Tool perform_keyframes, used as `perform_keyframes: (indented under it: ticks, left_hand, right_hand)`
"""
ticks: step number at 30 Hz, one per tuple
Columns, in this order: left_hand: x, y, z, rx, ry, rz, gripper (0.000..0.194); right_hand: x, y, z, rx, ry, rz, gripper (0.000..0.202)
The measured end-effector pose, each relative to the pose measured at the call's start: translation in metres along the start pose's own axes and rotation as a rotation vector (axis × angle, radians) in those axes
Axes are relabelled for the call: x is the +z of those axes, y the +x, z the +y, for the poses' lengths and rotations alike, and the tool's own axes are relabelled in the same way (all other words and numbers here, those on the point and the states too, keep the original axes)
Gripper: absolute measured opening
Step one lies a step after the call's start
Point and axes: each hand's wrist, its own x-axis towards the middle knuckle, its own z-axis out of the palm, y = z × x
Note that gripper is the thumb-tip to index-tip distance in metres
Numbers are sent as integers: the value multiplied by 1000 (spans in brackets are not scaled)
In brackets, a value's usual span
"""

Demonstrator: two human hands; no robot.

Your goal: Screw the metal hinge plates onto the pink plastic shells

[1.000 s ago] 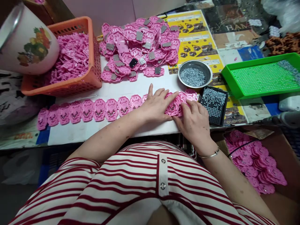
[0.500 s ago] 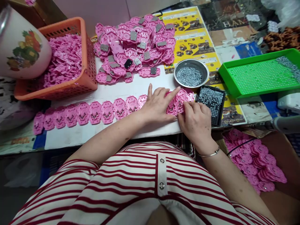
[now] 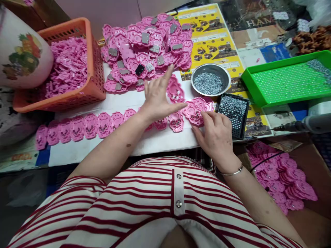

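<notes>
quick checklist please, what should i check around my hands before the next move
1. Right hand touching the overlapping pink casings: ok, fingertips at their edge.
2. Left hand gripping the pink casing beside it: cannot tell; thumb and forefinger are spread.
3. Whole row of casings in sight: not ok, the left arm covers part.
4. Small metal parts in the metal bowl: ok, plenty.
5. Parts spread evenly in the black tray: not ok, bunched toward its far end.
6. Power tool apart from the right hand: ok.
</notes>
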Motion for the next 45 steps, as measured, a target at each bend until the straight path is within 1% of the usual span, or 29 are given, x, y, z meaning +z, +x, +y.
perform_keyframes:
  ticks: [3, 5, 7, 9, 11, 13, 16, 21, 24, 27, 30, 33, 36, 39, 40, 42, 45]
  left_hand:
    - [-9, 6, -28, -79, 62, -30, 116]
    - [-11, 8, -42, -95, 102, -45, 109]
    - [-11, 8, -48, -119, 137, -50, 104]
    - [-11, 8, -50, -140, 162, -35, 100]
    - [-11, 7, -50, -145, 188, -21, 97]
    - [-14, 6, -51, -144, 217, -52, 96]
    - [-24, 5, -56, -156, 235, -129, 98]
    - [-43, 3, -79, -136, 193, -162, 101]
    - [-48, 2, -91, -91, 186, -187, 104]
    - [-47, 3, -88, -63, 205, -203, 104]
    - [-42, 8, -74, -37, 238, -202, 99]
    - [-37, 16, -62, -45, 287, -177, 96]
    - [-36, 22, -60, -43, 296, -211, 95]
    - [-38, 25, -62, -30, 292, -282, 93]
    - [-39, 25, -63, -27, 291, -305, 92]
    - [-40, 25, -67, -25, 281, -340, 90]
    - [-39, 25, -74, -16, 247, -368, 91]
  right_hand:
    - [-1, -3, -7, -149, 58, 37, 45]
    - [-3, -2, -16, -248, 70, -9, 41]
    - [-5, 3, -26, -279, 34, -86, 46]
    - [-6, 9, -37, -249, -27, -149, 54]
    - [-7, 15, -45, -217, -79, -183, 56]
    - [-7, 21, -50, -204, -111, -201, 46]
    - [-6, 27, -53, -186, -137, -207, 35]
    - [-1, 42, -57, -121, -147, -208, 33]
    - [6, 56, -61, -114, -133, -223, 35]
    - [14, 73, -66, -116, -109, -243, 36]
    - [19, 88, -71, -103, -91, -246, 38]
    - [17, 95, -67, -89, -77, -209, 44]
    - [9, 85, -51, -52, -62, -148, 45]
    - [1, 62, -27, 3, -51, -105, 45]
    - [-2, 53, -20, 10, -47, -95, 48]
    - [-5, 37, -9, 5, -56, -96, 54]
    - [-7, 21, -3, 2, -89, -110, 58]
